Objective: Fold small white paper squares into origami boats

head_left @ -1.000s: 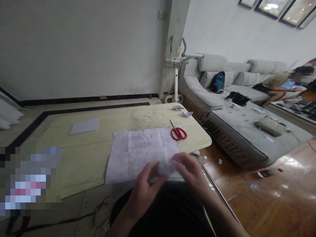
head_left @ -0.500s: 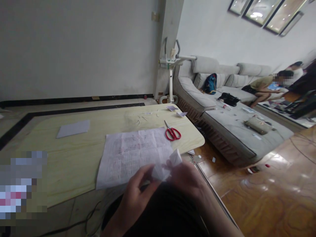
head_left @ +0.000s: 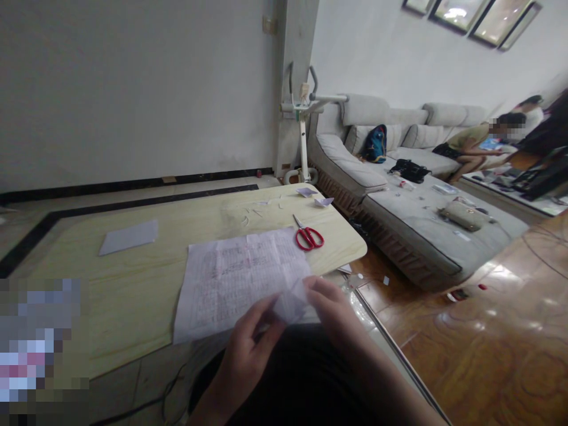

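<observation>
Left hand (head_left: 252, 334), curled, pinches a small folded paper (head_left: 290, 303) by the table's near edge; right hand (head_left: 332, 307), fingers drawn together, grips its right side. Alongside: creased, printed sheet (head_left: 237, 275). Table (head_left: 133, 302): pale wood-grain, rounded corner, red-handled scissors (head_left: 309, 239). Beyond: grey fabric sofa (head_left: 426, 231), handbag (head_left: 461, 215), contents hidden; glossy brown floor (head_left: 497, 343).

From here I can't make out the creases of the folded paper (head_left: 290, 305), blurred and partly covered by the left hand (head_left: 252, 334). The sheet's (head_left: 239, 278) print is too small to read, and coarse blocks mask part of the bench (head_left: 133, 296).
</observation>
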### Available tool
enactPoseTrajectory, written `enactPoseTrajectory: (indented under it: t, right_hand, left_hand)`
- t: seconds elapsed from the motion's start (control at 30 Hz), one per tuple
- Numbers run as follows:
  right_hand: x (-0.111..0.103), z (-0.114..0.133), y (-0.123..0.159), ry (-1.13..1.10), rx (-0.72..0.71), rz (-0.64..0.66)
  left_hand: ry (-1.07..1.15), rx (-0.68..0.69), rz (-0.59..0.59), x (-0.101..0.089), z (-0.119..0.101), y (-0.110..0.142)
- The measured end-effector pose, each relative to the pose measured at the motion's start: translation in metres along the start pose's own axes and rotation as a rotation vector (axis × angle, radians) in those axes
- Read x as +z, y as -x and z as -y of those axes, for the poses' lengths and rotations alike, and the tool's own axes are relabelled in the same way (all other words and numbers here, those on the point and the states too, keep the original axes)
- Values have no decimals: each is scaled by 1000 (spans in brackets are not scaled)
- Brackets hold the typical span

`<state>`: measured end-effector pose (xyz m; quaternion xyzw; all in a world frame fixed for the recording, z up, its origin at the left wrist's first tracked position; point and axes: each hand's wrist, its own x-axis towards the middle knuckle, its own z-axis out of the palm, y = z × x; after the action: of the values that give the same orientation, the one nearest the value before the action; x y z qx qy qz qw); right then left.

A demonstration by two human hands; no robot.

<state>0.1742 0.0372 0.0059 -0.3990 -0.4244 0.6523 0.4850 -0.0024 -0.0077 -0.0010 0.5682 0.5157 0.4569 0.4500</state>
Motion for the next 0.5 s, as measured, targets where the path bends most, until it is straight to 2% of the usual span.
enactPoseTrajectory:
  t: [0.17, 0.27, 0.4, 0.5]
  right_hand:
    - [-4, 21, -2, 258, 39, 162]
    - [-4, 28, -5, 442, -8, 235]
    - [-1, 29, -7, 666, -77, 236]
    - [1, 29, -4, 720, -82, 232]
  left_hand:
    - [24, -66, 36, 0, -3, -3]
    - [31, -111, 62, -2, -3, -4]
    - [83, -124, 146, -4, -1, -6]
    - [176, -151, 189, -5, 2, -6]
